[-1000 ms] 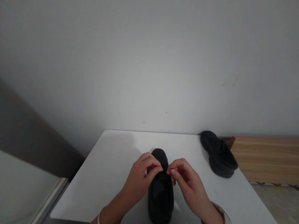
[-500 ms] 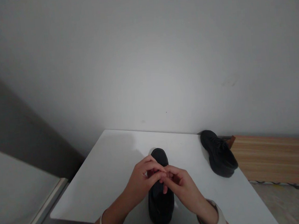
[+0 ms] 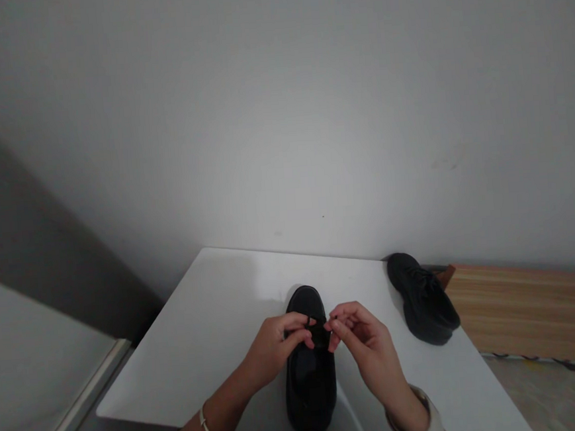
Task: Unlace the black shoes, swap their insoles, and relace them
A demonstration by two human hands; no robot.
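Observation:
A black lace-up shoe (image 3: 311, 393) stands on the white table in front of me, toe pointing away. At its left side, my left hand (image 3: 274, 344) is closed, with thumb and fingertips on a dark shoelace (image 3: 308, 320) over the tongue. My right hand (image 3: 364, 339) is at the shoe's right edge, its thumb and index finger pinched on what looks like the other part of the lace. A small gap separates the two hands. The lace is dark against the dark shoe, so its exact path is hard to make out.
A second black lace-up shoe (image 3: 426, 301) rests near the right edge of the white table (image 3: 217, 327). Behind the table is a grey wall (image 3: 280, 123). A wood-grain board (image 3: 528, 309) lies beyond the table's right side.
My hands, which were together over the shoe's laces, have drawn apart. The right one moved right, and the shoe's front and tongue now show between them.

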